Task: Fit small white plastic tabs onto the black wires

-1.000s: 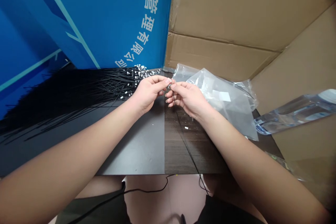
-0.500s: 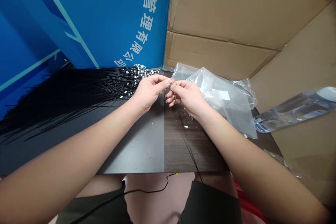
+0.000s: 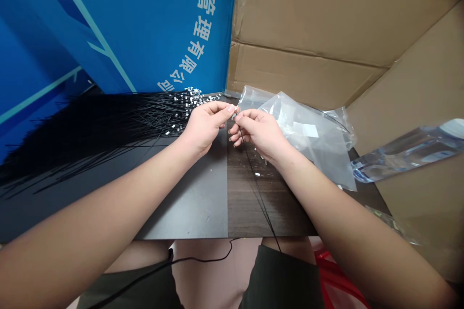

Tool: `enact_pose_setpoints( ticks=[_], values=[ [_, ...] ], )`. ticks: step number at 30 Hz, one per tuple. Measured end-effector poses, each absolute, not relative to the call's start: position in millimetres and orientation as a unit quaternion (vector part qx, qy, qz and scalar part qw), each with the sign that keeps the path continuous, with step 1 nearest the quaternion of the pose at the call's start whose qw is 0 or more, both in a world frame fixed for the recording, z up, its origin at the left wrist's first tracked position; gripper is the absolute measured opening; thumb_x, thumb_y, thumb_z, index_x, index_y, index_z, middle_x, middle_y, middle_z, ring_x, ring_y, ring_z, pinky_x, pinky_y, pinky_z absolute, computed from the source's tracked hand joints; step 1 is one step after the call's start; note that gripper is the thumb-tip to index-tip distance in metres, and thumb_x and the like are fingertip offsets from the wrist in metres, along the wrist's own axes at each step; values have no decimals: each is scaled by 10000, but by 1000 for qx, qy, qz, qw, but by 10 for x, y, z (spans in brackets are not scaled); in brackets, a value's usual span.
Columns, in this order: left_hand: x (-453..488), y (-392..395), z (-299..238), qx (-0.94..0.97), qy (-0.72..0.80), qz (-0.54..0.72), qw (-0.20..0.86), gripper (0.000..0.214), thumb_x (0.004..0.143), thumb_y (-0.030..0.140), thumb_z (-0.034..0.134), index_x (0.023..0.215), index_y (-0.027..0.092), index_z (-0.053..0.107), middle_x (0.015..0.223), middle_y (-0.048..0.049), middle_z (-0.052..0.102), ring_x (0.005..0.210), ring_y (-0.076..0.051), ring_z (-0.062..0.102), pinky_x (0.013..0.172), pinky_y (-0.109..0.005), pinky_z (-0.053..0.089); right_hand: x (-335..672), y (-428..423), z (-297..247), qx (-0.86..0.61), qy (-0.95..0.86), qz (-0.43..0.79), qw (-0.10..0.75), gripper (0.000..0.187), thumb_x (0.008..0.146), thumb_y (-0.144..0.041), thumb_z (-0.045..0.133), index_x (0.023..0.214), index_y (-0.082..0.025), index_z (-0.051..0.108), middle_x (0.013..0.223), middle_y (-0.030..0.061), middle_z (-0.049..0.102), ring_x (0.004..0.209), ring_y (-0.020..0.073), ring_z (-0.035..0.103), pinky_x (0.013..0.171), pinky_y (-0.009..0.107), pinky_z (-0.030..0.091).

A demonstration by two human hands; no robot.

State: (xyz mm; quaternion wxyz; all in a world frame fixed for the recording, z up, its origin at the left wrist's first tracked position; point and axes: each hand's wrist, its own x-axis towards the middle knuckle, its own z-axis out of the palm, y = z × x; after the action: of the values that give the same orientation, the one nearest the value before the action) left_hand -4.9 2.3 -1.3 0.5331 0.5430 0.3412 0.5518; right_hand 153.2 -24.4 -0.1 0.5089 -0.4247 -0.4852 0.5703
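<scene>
My left hand (image 3: 205, 125) and my right hand (image 3: 259, 131) meet fingertip to fingertip above the dark table (image 3: 203, 203). Both are closed in a pinch around a tiny white clip (image 3: 234, 115) at the end of a thin black wire (image 3: 259, 193). The wire runs down from my right hand across the table and over its front edge. A big pile of black wires with white clips (image 3: 108, 125) lies just left of my left hand.
Clear plastic bags (image 3: 308, 135) lie right of my hands. A blue printed panel (image 3: 126, 24) and cardboard walls (image 3: 326, 24) close off the back and right. A clear plastic bottle (image 3: 409, 149) lies at the right. Loose white clips (image 3: 257, 174) dot the table.
My hands have stayed pinched together, almost unmoved. The view shifted slightly, and the wire's lower part swung a little over the table edge.
</scene>
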Motion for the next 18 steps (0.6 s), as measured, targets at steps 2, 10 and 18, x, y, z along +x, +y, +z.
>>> enact_pose_setpoints(
  ticks=[2, 10, 18],
  values=[
    [-42, 19, -20, 542, 339, 549, 539, 218, 757, 374, 909, 833, 186, 831, 942, -76, 799, 733, -129, 602, 673, -277, 464, 1542, -237, -15, -420, -486, 571, 511, 183, 916, -295, 766, 843, -180, 643, 735, 33, 746, 581, 146, 712, 524, 268, 607],
    [-44, 20, 1, 513, 371, 550, 544, 168, 767, 328, 865, 801, 172, 813, 900, -64, 761, 709, -108, 546, 672, -265, 437, 1543, -230, -37, -425, -472, 568, 523, 178, 867, -305, 792, 856, -182, 665, 736, 27, 745, 584, 134, 693, 531, 264, 595],
    [-50, 62, -1, 457, 392, 535, 593, 140, 703, 265, 847, 736, 145, 781, 790, -40, 679, 693, -105, 521, 615, -253, 411, 1530, -240, -13, -420, -483, 572, 512, 133, 824, -273, 765, 838, -183, 668, 689, 17, 734, 555, 134, 680, 521, 266, 577]
  ],
)
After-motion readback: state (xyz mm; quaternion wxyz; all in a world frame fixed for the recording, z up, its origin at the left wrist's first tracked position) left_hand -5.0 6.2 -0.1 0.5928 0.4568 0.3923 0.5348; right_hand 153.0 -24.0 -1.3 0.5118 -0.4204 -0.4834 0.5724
